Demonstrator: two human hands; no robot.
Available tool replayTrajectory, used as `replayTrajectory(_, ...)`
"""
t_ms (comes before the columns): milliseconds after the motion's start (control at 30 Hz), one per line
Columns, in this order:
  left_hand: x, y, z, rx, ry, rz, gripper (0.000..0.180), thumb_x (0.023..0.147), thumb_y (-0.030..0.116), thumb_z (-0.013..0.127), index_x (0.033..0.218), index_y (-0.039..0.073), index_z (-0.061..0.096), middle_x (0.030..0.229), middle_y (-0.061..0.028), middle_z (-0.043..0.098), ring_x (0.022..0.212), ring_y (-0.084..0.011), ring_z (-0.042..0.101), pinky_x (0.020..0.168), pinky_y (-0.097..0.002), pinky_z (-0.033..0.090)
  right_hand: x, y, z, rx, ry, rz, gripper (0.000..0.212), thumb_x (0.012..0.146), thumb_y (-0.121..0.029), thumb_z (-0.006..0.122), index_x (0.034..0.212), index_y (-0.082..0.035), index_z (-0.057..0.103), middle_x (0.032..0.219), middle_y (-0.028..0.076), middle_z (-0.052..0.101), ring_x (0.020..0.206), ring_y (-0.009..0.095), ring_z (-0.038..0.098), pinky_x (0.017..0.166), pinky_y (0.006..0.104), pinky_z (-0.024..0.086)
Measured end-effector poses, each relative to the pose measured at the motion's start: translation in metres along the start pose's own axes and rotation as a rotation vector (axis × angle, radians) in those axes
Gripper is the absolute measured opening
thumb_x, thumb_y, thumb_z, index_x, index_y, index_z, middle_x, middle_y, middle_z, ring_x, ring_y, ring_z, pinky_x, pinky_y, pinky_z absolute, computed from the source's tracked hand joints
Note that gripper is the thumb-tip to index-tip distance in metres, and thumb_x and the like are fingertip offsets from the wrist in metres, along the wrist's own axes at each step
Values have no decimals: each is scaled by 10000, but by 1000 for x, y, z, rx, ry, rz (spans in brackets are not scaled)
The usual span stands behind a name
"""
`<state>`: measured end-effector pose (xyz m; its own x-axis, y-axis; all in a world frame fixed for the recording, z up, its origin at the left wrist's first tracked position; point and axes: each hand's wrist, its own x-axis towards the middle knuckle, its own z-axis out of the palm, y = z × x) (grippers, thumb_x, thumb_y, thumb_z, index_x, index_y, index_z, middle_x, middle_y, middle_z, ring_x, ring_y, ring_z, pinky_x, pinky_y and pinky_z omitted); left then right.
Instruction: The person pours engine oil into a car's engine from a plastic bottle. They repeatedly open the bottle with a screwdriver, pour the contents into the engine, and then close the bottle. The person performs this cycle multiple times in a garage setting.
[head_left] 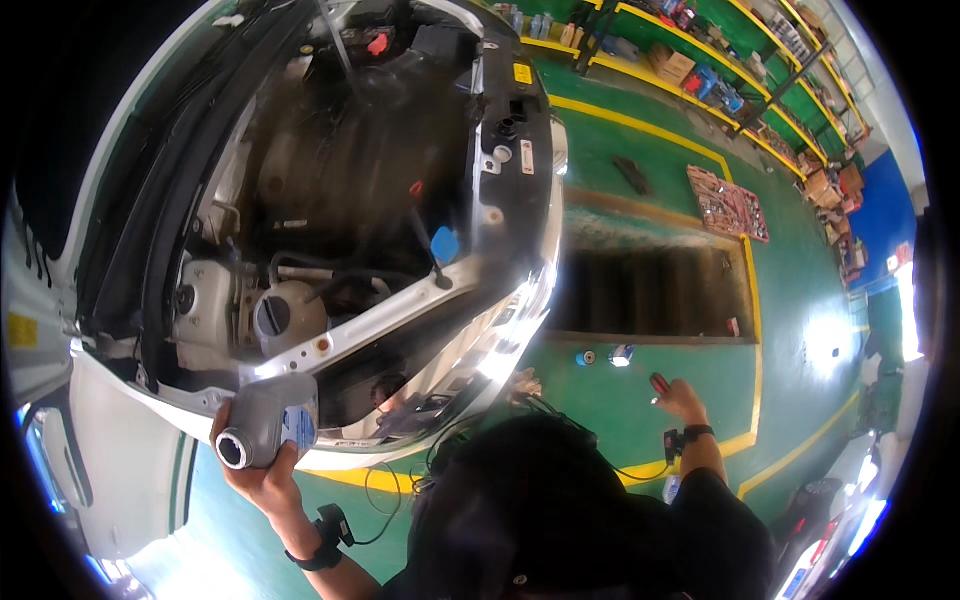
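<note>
My left hand (268, 482) is wrapped round a grey plastic oil bottle (272, 412) with a blue and white label. The bottle's uncapped mouth (235, 450) points toward me. It is held over the front corner of a white vehicle, whose engine bay (350, 190) lies open. Out to the right, above the green floor, my right hand (684, 402) is closed on a small red and black object (659, 384); its kind is too small to tell. A blue flat piece (445, 244) stands up at the front edge of the bay.
A round-capped white reservoir (292, 312) sits in the bay. Beyond the bumper, a sunken pit (650, 290) opens in the floor. A blue oil filter (586, 358) and a white container (622, 355) stand by its edge. Further off are a tool set (727, 205) and yellow-edged shelves (690, 98).
</note>
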<state>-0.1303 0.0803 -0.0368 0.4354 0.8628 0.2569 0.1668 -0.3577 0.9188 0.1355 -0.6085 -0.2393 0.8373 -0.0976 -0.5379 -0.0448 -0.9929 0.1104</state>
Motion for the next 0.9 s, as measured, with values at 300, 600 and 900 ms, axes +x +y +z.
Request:
replayTrajectory(300,-2,11,4,-3,-5,-95,940,562,113,729,1473,1,526,1294,-132,612,1202,-290,591,1098,-409,454,98,-290,-162,904,134,-296,439,982,-385,633,826,26,647,625,98,630,564,240,690,531,383,540)
replayTrajectory(600,-14,15,1,75,93,-154,901,577,135,784,1429,-21,538,1233,-146,631,1143,-293,604,1064,-415,466,212,-469,-208,516,249,-516,533,949,-447,624,935,71,750,911,270,763,1011,427,744,963,478,575)
replayTrajectory(900,-25,6,-10,139,165,-279,863,600,68,760,1426,-34,532,1234,-149,657,1111,-288,641,1009,-388,515,163,-475,-228,277,191,-501,583,955,-476,639,1134,73,713,1200,248,741,1126,392,734,1006,443,575)
